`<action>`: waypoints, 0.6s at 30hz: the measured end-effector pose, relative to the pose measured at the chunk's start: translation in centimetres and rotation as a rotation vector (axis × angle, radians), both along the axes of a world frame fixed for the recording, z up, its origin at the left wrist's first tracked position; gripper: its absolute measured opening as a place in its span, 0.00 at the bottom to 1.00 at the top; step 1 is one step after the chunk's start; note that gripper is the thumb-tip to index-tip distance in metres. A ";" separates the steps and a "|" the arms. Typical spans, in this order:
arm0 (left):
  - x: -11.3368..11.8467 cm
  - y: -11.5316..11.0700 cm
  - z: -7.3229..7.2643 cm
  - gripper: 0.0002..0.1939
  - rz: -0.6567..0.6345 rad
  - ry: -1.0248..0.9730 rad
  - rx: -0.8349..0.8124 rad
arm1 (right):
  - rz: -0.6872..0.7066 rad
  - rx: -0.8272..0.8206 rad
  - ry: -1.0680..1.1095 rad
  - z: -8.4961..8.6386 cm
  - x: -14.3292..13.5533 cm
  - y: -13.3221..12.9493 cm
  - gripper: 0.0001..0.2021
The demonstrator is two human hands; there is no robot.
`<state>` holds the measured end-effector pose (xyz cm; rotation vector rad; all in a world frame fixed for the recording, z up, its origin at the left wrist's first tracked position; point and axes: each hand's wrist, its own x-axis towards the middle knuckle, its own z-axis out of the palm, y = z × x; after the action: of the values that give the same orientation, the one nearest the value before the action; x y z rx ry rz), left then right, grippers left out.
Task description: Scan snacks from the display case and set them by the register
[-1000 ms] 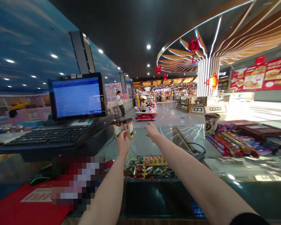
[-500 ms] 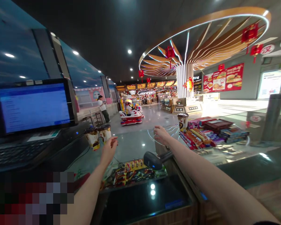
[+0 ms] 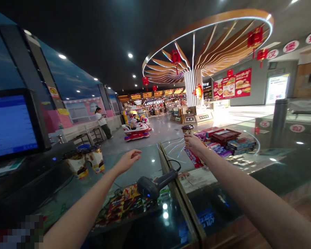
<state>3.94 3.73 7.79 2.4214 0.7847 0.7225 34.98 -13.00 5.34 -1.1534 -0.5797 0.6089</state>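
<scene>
My right hand (image 3: 195,143) is at a cup (image 3: 188,129) with a dark lid, standing on the glass counter. Its fingers bend against the cup and cover most of its lower part. Over the counter's middle hovers my left hand (image 3: 129,160), empty, with the fingers loosely stretched out. Left of it stand two similar cups (image 3: 95,158) with dark tops and brown, white and yellow sides. A black handheld barcode scanner (image 3: 155,185) lies on the glass between my forearms. Beside the right hand is a pile of packaged snacks (image 3: 223,140).
A monitor (image 3: 12,122) stands at the left. Colourful packets (image 3: 121,204) show below the glass at front. A grey post (image 3: 279,117) rises at the right. Beyond the counter are a person standing (image 3: 103,122) and a red and white kiddie ride (image 3: 136,129).
My right hand has moved from beside the single cup onto it. The left hand has moved away from the two cups towards the middle. The view has turned right.
</scene>
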 end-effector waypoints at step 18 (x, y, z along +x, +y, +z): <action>22.9 -1.7 2.2 0.44 -0.233 0.026 -0.370 | -0.113 -0.036 0.096 1.9 7.9 -0.6 0.18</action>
<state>26.87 2.07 9.99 2.1405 0.5732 0.4134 42.89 -13.64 7.21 -1.1762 -0.4202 0.5759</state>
